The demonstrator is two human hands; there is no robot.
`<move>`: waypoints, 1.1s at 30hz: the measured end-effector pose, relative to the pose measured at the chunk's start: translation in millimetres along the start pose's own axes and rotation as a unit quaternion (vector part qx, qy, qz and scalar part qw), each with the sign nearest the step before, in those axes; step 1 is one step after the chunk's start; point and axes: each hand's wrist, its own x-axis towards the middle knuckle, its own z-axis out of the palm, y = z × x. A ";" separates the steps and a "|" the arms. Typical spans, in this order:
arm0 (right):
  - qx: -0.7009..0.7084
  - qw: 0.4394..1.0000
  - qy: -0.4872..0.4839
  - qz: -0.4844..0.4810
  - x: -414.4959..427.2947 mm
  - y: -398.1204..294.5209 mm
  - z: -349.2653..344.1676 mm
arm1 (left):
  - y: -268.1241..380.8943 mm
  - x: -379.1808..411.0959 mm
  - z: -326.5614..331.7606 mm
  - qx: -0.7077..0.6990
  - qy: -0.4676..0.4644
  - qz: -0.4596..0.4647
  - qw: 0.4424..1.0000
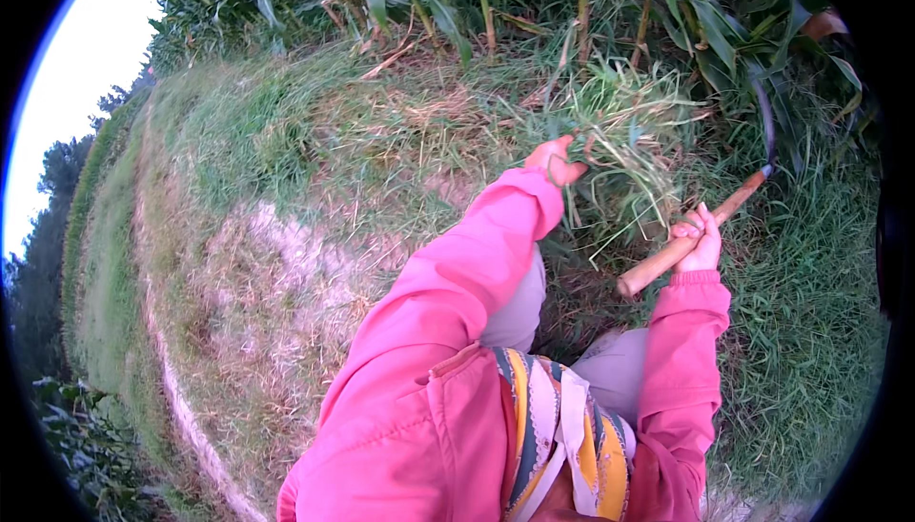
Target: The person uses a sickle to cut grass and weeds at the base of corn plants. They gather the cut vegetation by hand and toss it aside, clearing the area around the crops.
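Observation:
My right hand (697, 239) is closed around the wooden handle of a sickle (740, 197), whose dark curved blade points up beside the maize leaves. My left hand (560, 161) reaches forward to the left edge of a loose heap of cut grass (629, 143); its fingers are partly among the blades, and whether they grip any cannot be told. The heap lies between my left hand and the sickle blade, in front of my knees. Both arms are in pink sleeves.
Maize plants (490, 18) stand in a row along the far side. Dense green grass (793, 322) grows at the right. Trampled grass and bare soil (300, 243) lie to the left, with a narrow pale track (182, 407) farther left.

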 end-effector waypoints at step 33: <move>0.051 0.997 0.047 0.040 23.3 -22.7 -56.6 | -50.8 48.4 -166.9 -0.475 0.150 -0.152 0.854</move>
